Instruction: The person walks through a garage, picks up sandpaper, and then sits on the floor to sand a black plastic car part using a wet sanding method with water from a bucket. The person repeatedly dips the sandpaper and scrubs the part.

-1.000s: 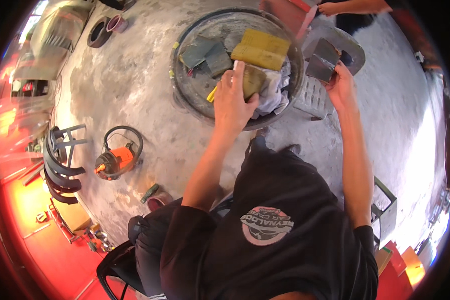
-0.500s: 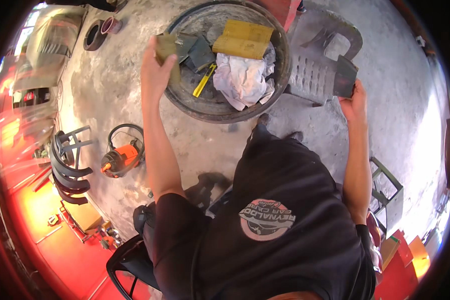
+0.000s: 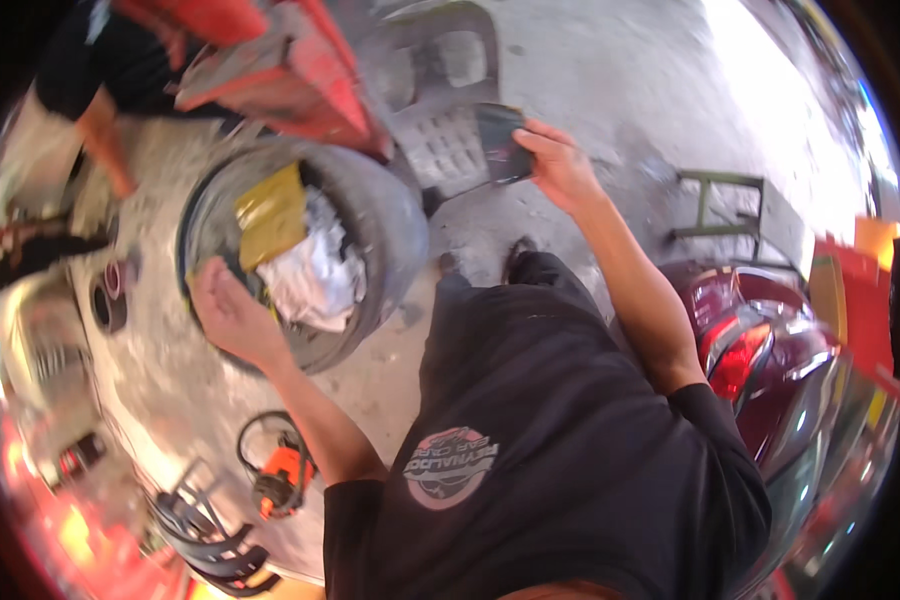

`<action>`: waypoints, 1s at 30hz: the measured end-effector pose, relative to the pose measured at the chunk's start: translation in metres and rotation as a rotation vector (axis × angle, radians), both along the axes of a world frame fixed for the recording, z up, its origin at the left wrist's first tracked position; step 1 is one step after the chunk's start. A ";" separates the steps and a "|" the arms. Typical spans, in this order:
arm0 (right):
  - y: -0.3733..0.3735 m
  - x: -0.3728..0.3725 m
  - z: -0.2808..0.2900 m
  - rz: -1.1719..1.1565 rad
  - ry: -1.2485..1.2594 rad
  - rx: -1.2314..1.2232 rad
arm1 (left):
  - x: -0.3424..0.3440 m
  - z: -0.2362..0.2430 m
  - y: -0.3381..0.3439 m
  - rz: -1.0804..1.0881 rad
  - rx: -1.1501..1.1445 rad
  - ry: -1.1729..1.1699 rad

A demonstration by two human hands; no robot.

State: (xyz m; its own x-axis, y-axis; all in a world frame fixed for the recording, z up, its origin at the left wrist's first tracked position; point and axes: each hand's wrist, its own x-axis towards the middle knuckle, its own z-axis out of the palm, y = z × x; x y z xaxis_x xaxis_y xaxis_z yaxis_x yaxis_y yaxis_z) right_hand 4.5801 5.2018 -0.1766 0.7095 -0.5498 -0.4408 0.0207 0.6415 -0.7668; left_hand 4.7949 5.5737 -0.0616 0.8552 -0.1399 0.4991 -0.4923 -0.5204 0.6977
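Note:
My right hand (image 3: 560,165) pinches a dark rectangular sheet (image 3: 503,143) over a slatted grey plastic chair (image 3: 438,150). My left hand (image 3: 232,305) has its fingers loosely apart, with nothing visible in them, at the left side of a round dark container (image 3: 385,270). On the container lie yellow sheets (image 3: 270,210) and a crumpled white cloth (image 3: 310,280). The left hand is blurred and partly covers the darker items beneath it.
Red panels (image 3: 280,60) and another person's leg (image 3: 100,140) are at the upper left. An orange vacuum (image 3: 280,470) and curved black parts (image 3: 210,545) lie lower left. A green metal stand (image 3: 715,205) and a glossy maroon vehicle (image 3: 770,390) are at the right.
The view has swung right, bringing the maroon vehicle in. My left hand no longer visibly has the olive sheet it gripped. My right hand keeps the dark sheet, held out beside the container.

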 end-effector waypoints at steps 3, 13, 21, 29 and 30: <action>-0.011 -0.023 0.007 -0.017 -0.009 -0.047 | -0.053 -0.005 -0.109 -0.367 0.055 0.081; -0.125 -0.168 0.001 -0.462 -0.004 -0.012 | -0.119 -0.243 -0.300 -1.000 0.530 0.860; -0.282 -0.349 -0.038 -0.649 0.240 -0.370 | -0.130 -0.390 -0.322 -0.755 0.998 1.369; -0.299 -0.484 -0.258 -0.001 1.426 -0.222 | -0.163 -0.395 -0.596 -0.796 0.970 1.283; -0.299 -0.492 -0.266 0.008 1.448 -0.178 | -0.167 -0.403 -0.631 -0.821 0.992 1.277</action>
